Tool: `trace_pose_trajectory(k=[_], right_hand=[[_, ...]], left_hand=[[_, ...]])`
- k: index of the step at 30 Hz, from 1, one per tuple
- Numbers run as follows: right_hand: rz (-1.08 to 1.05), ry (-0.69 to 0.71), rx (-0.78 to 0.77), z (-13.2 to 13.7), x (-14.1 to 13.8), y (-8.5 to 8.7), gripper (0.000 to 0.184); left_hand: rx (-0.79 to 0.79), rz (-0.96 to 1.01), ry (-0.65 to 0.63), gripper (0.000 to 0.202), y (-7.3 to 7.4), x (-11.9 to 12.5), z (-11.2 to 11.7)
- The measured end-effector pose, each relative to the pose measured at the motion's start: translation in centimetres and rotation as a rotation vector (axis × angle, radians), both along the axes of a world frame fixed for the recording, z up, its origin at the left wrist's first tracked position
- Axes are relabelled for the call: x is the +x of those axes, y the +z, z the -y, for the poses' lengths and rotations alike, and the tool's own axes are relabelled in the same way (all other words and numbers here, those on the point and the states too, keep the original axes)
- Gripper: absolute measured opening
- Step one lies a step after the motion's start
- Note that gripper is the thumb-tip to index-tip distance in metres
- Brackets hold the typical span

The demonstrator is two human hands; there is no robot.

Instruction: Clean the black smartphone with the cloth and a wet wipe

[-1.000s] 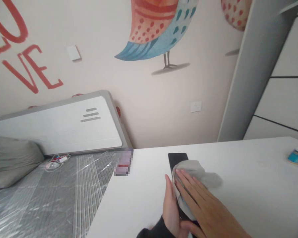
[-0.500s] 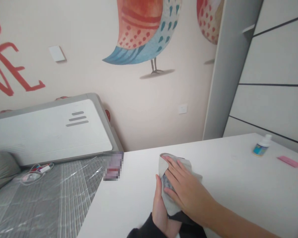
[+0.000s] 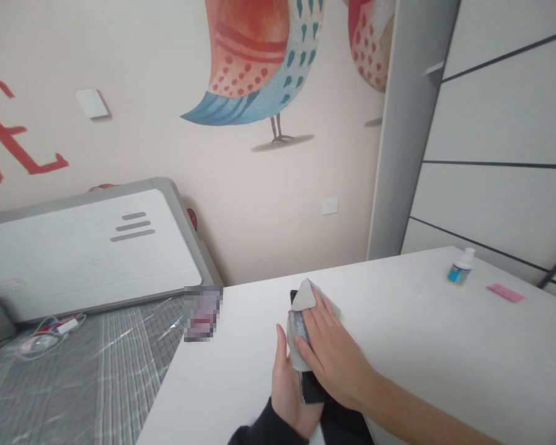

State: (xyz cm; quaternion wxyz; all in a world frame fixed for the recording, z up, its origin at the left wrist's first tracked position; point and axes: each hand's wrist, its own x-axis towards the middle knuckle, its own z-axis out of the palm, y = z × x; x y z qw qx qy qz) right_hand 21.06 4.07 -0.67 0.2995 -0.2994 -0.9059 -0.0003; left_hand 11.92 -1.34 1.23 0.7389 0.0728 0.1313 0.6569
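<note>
A person's left hand (image 3: 291, 389), in a black sleeve, is cradling a black smartphone (image 3: 311, 388) above a white table (image 3: 213, 395), thumb raised along one long edge and fingers curled out of sight behind it. The bare right hand (image 3: 336, 352) is pressing almost flat, fingers slightly spread, on a grey cloth (image 3: 297, 334) laid over the phone. The cloth is hiding most of the phone, leaving only its top corner and lower end showing, and the screen cannot be made out. Whether the phone is touching the table cannot be told. A dark shape (image 3: 345, 426) is sitting beside the left wrist, cut off by the bottom edge and hard to identify.

Well to the right on the table, a white-capped bottle with a blue label (image 3: 460, 272) is standing near a pink strip (image 3: 506, 292). A pixelated patch (image 3: 202, 313) is obscuring something at the table's corner.

Beyond, a grey quilted mattress under clear plastic (image 3: 111, 377) is holding a tangled cable (image 3: 50, 334), below a white headboard (image 3: 88, 247). A painted bird (image 3: 250, 68) is spreading across the wall, its top cropped by the frame, beside a grey wardrobe panel (image 3: 408, 123).
</note>
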Motion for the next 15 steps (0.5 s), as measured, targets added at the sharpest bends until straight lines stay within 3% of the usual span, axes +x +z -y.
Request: trace_pose_trajectory(k=[5,7,11,13,15], right_hand=[[0.031,0.273,0.071,2.5,0.3,-2.9,0.069],[0.028,0.25,0.027,2.2,0.4,-2.6,0.065],[-0.052,0.023,-0.055,0.4,-0.3,0.2,0.056],[-0.043,0.061,-0.049,0.6,-0.5,0.6,0.057],[0.002,0.189,-0.036,1.4,-0.3,0.1,0.059]], left_hand=[[-0.035,-0.056,0.024,0.073,-0.8,-1.5,-0.4],[-0.033,-0.06,-0.006,0.071,-0.8,-1.3,-0.4],[0.023,0.002,0.019,0.062,-0.7,-0.3,0.0],[0.028,-0.001,0.07,0.056,-0.9,-0.4,0.1],[-0.026,-0.011,0.105,0.053,-1.2,-0.8,0.0]])
